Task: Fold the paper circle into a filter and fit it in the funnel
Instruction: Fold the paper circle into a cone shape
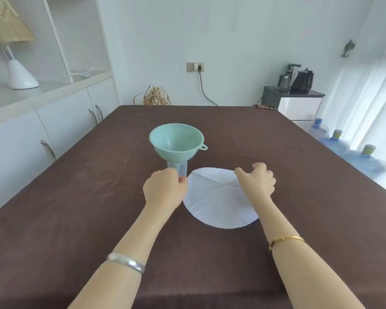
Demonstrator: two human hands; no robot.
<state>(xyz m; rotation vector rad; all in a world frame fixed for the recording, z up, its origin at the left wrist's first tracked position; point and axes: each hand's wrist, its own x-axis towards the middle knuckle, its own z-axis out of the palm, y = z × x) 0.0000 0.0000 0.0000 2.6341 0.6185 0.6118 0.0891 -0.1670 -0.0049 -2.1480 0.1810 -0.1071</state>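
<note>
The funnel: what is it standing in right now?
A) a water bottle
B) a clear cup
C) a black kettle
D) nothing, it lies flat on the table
B: the green funnel sits upright with its spout inside a clear cup on the brown table, just beyond the left hand.

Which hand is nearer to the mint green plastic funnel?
Left. The left hand sits just below the mint green plastic funnel, at the clear cup holding it. The right hand is farther right, over the white paper circle.
</note>
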